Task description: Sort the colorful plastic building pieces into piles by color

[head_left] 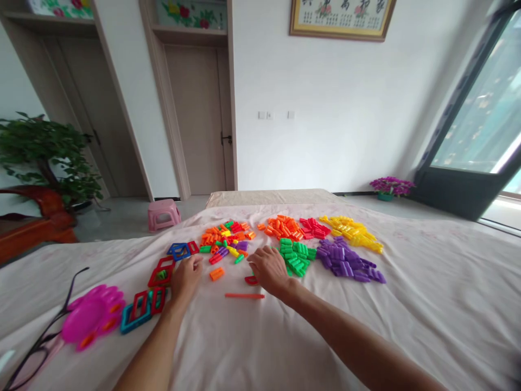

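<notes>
My left hand (186,277) is at the left, its fingers curled in beside the red square frames (167,262); whatever they may hold is hidden. My right hand (269,270) arches over the cloth at the left edge of the green pieces (298,256). Its fingers bend down and in, and I cannot make out what is in them. A red half-ring piece (251,281) lies just under this hand. Between the hands sit an orange piece (217,273) and a mixed pile of small tube-like pieces (223,237). A thin orange-red stick (245,296) lies nearer to me.
Sorted piles of orange (281,227), red (315,228), yellow (353,232) and purple pieces (347,260) spread to the right. At left are a blue frame (179,250), a teal frame (135,320), a pink paw-shaped tray (90,315) and eyeglasses (39,347). A pale cloth (325,331) covers the table.
</notes>
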